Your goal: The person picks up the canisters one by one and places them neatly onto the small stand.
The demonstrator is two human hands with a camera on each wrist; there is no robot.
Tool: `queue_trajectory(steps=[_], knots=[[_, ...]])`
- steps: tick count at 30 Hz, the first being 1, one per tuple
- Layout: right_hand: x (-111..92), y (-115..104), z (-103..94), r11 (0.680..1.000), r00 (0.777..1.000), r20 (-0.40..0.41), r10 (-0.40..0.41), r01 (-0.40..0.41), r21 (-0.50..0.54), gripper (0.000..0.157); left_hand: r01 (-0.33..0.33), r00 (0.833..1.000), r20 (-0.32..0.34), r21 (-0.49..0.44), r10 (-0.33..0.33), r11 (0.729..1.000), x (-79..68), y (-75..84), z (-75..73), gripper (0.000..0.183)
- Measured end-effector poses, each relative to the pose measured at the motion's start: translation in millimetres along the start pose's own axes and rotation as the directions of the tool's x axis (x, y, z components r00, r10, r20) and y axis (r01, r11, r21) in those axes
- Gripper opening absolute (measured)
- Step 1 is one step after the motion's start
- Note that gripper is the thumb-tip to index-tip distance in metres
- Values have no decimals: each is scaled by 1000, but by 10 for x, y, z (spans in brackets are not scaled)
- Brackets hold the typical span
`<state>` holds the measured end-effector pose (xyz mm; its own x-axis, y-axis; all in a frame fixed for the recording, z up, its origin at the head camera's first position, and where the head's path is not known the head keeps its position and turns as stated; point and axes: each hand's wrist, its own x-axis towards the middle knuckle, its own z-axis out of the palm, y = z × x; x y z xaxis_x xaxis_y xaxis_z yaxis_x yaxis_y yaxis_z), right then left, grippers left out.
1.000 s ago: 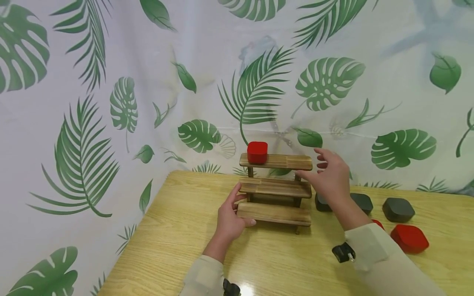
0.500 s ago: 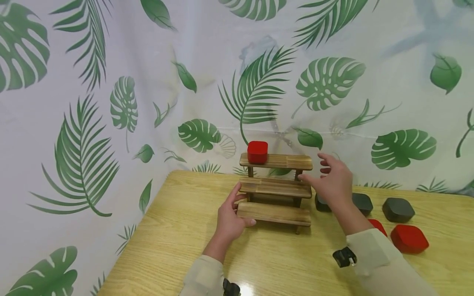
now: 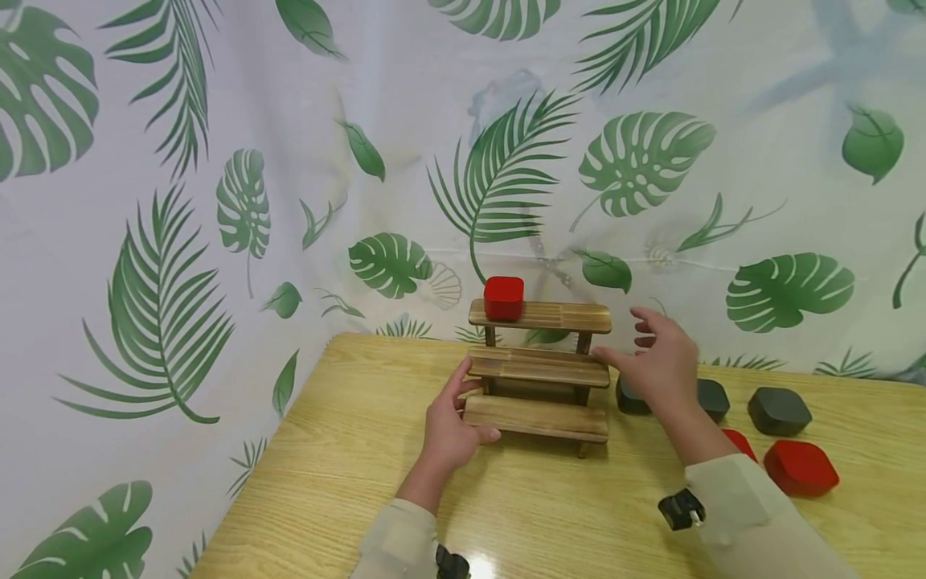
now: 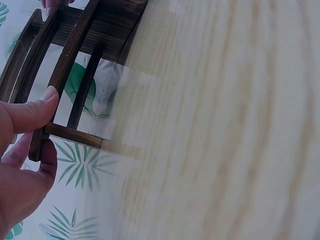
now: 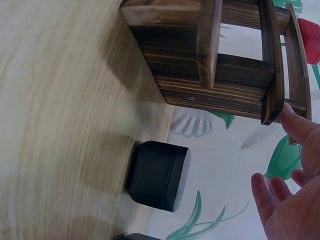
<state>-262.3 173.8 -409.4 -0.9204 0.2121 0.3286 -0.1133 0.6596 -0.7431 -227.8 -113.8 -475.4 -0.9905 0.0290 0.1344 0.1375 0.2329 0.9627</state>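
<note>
A three-tier wooden display stand (image 3: 538,414) stands on the table near the patterned backdrop. My left hand (image 3: 450,430) grips its left end; in the left wrist view the thumb lies on one step and the fingers curl round the step's end. On the right side, the thumb of my right hand (image 3: 661,362) reaches the end of the middle step, while its other fingers are spread away from the wood and hold nothing. One red rounded-square box (image 3: 503,298) sits at the left of the top step.
Right of the stand, black boxes (image 3: 779,411) and red boxes (image 3: 801,467) lie on the wood-grain table (image 3: 564,515). A black box (image 5: 159,175) shows close beside the stand in the right wrist view. Leaf-printed cloth (image 3: 463,145) hangs behind the table.
My right hand has moved down and a little to the right, from beside the top step to the end of the middle step. The left hand, stand and red box stay put.
</note>
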Motion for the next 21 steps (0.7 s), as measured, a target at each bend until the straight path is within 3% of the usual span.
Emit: queue_trajectory(steps=[21], knots=[[-33, 188, -3, 994, 998, -16, -62, 61, -92, 68, -17, 1000, 0, 11, 17, 1000, 7, -9, -2, 114]])
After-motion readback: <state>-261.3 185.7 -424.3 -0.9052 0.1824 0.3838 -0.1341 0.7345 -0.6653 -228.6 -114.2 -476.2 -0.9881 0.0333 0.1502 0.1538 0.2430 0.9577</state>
